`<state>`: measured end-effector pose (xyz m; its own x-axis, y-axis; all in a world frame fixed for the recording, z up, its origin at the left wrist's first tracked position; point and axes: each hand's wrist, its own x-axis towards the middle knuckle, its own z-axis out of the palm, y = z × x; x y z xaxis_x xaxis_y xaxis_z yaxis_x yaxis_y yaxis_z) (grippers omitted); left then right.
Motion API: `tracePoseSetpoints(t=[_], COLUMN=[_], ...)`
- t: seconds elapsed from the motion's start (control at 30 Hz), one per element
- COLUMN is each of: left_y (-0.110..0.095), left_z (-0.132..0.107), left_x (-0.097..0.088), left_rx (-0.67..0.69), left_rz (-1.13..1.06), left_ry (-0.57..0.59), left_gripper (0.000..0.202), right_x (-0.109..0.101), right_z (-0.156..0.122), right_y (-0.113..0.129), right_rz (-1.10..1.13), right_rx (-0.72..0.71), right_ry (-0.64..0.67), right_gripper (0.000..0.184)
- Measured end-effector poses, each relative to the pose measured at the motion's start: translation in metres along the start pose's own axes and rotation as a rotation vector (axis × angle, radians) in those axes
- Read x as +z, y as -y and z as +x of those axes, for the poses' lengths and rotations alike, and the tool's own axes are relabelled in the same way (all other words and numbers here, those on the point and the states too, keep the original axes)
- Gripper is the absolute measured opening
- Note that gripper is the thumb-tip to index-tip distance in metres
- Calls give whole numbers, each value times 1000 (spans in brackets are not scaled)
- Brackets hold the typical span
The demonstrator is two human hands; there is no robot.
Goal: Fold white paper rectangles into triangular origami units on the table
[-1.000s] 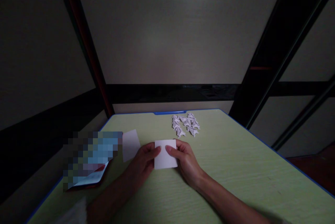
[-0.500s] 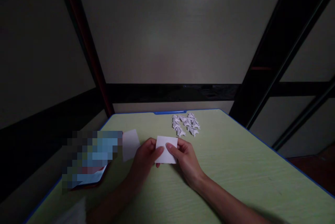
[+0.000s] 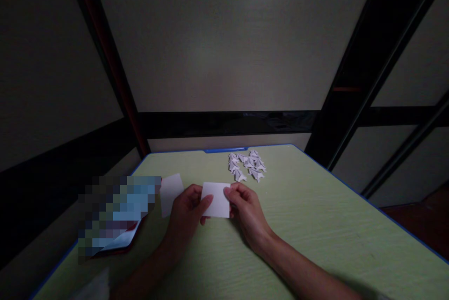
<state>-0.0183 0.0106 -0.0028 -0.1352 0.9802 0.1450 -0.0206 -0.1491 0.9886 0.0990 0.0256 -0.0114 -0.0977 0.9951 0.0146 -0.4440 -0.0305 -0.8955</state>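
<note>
Both hands hold one small white paper rectangle (image 3: 216, 198) just above the green table (image 3: 315, 225). My left hand (image 3: 185, 213) pinches its left edge, thumb on top. My right hand (image 3: 247, 211) pinches its right edge, fingers closed on it. A second white paper slip (image 3: 170, 192) lies flat on the table to the left of my left hand. Behind the hands, near the far edge, sits a cluster of several small folded white paper pieces (image 3: 247, 167).
A blurred blue and red item (image 3: 115, 216) lies at the table's left edge. The table has a blue rim (image 3: 224, 150). Dark frame bars (image 3: 354, 80) and a reddish post (image 3: 112, 71) stand behind against a pale wall. A pale object (image 3: 94, 288) shows at the bottom left.
The paper looked taller a second ago and now looks shorter and wider. Both hands with the paper have shifted slightly left and away from me.
</note>
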Motion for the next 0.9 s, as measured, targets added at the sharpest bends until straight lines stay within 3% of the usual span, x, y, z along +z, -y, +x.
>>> tracePoseSetpoints(t=[0.17,0.33,0.5,0.63,0.73,0.9], left_y=[-1,-3,-6,-7,-7,-8], left_z=[-3,-9,-11,-11,-11,-11], left_x=[-2,-3,-3,-3,-3,-3], left_rx=[49,269,368,373,324,287], left_rz=[22,139,256,223,145,136], left_ry=[-47,19,53,37,26,-4], left_gripper=[12,14,25,31,31,28], right_x=[3,0,0,1,1,1], right_z=[-4,-2,-2,-3,-4,-6], right_y=[-2,-2,-3,-1,-1,-2], right_rz=[-129,-120,-125,-76,-27,-85], right_rx=[8,1,-38,-84,-122,-106], right_ry=[13,6,40,33,23,155], right_gripper=[27,25,23,8,20,16])
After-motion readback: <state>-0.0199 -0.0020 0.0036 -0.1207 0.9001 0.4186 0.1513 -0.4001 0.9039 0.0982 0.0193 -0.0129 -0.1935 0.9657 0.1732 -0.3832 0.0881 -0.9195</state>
